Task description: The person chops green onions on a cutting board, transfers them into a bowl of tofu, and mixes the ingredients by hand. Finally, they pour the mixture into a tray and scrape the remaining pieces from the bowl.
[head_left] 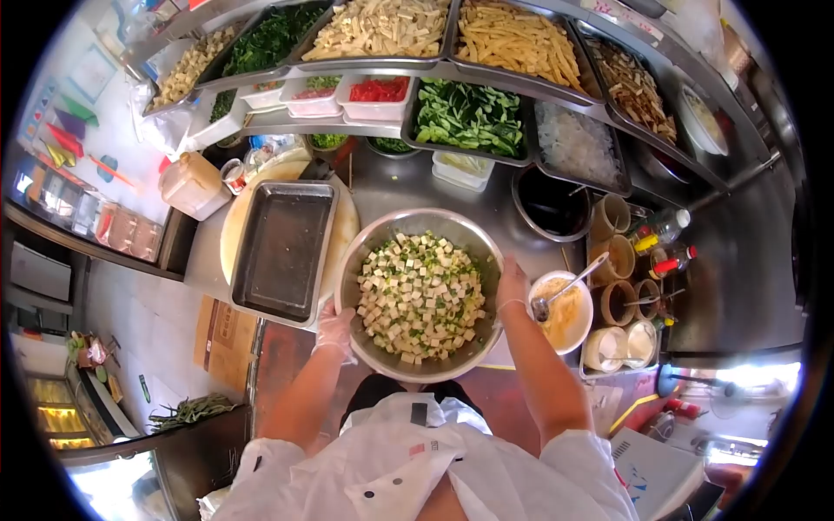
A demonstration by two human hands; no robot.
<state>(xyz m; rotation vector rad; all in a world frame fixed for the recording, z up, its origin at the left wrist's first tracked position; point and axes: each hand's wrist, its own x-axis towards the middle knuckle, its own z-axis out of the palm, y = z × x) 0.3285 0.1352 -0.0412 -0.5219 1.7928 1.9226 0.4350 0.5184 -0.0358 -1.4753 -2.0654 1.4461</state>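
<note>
A large steel mixing bowl is at the counter's front edge, close to my body. Inside lie pale tofu cubes mixed with chopped green bits. My left hand, in a clear plastic glove, grips the bowl's lower left side. On the opposite side my right hand, seemingly gloved too, holds the wall; its fingertips are partly hidden. Left of the bowl, a rectangular metal tray with a dark, wet-looking bottom rests on a round cutting board. A white bowl of yellowish paste with a ladle stands by my right forearm.
Trays of tofu strips, leafy greens and other cut foods line the shelves behind. A pot of dark liquid stands at right, beside seasoning tubs and bottles. A lidded plastic jar is at left.
</note>
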